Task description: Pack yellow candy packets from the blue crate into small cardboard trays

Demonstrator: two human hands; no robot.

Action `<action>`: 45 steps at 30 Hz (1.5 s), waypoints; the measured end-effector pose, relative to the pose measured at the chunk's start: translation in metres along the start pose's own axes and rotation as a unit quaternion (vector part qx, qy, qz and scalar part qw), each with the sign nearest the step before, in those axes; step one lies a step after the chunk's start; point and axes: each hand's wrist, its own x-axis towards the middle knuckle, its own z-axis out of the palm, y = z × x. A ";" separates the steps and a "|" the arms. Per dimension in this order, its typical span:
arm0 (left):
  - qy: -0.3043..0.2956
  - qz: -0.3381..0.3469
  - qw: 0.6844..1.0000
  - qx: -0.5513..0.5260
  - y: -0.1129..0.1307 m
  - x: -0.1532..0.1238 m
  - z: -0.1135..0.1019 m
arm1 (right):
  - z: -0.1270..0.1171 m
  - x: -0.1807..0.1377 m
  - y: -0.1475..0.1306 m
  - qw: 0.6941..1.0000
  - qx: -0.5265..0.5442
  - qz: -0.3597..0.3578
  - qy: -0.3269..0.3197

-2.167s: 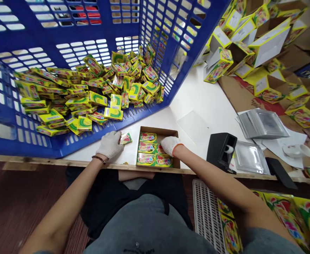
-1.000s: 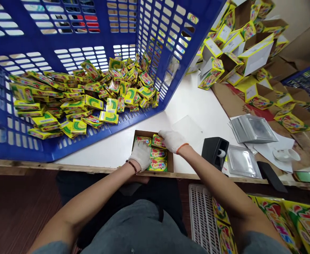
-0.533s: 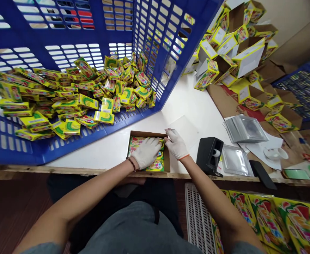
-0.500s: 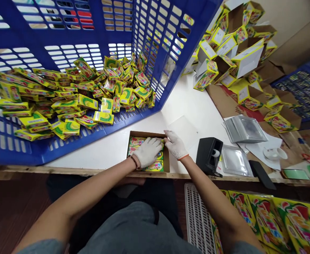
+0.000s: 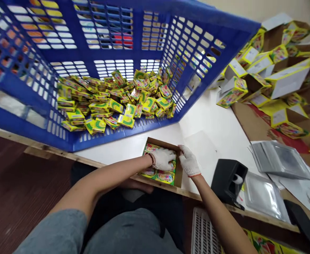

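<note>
My left hand, in a white knit glove with a beaded bracelet at the wrist, lies over small packs in an open cardboard box. Its fingers are apart and bent downward, their tips partly hidden among the packs. Small yellow-green packs with colourful lettering lie in rows inside that box. At the box's right far corner, my right hand, also gloved, is closed on the cardboard wall, thumb and fingers around the edge. The box stands at the table's front edge, its right side showing bare brown cardboard.
A large blue plastic crate, tipped on its side, holds many small yellow packs. Right of the box are a black tape dispenser and clear plastic trays. Open yellow cartons are piled at the back right.
The view has swung left, so everything sits further right in the picture. My left hand's fingers are more bent over the packs. My right hand stays on the box wall.
</note>
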 end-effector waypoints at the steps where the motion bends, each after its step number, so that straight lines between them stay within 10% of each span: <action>1: 0.039 0.005 0.999 -0.007 -0.007 -0.008 -0.011 | -0.001 -0.001 0.003 1.000 -0.002 -0.002 -0.009; 6: 0.248 -0.174 0.950 0.079 -0.085 -0.075 -0.066 | -0.007 0.000 -0.002 0.999 -0.028 -0.019 -0.020; 12: 0.254 -0.330 0.908 0.049 -0.161 -0.132 -0.086 | -0.018 0.009 -0.061 0.994 -0.063 -0.064 0.061; 18: 0.316 -0.348 0.882 -0.032 -0.096 -0.124 -0.051 | 0.014 -0.002 -0.122 0.994 0.099 0.052 0.011; 23: 0.302 -0.168 0.896 -0.279 -0.036 -0.121 -0.019 | 0.038 -0.008 -0.139 0.974 0.162 0.122 -0.103; 29: 0.300 -0.312 0.900 0.049 -0.117 -0.159 -0.052 | 0.005 0.004 -0.109 0.979 0.058 0.036 -0.190; 34: 0.272 -0.316 0.905 0.082 -0.163 -0.173 -0.069 | 0.030 -0.002 -0.109 0.934 -0.084 0.030 -0.345; 45: 0.460 -0.233 0.849 -0.113 -0.083 -0.172 -0.025 | 0.063 -0.015 -0.115 0.957 0.003 0.006 -0.290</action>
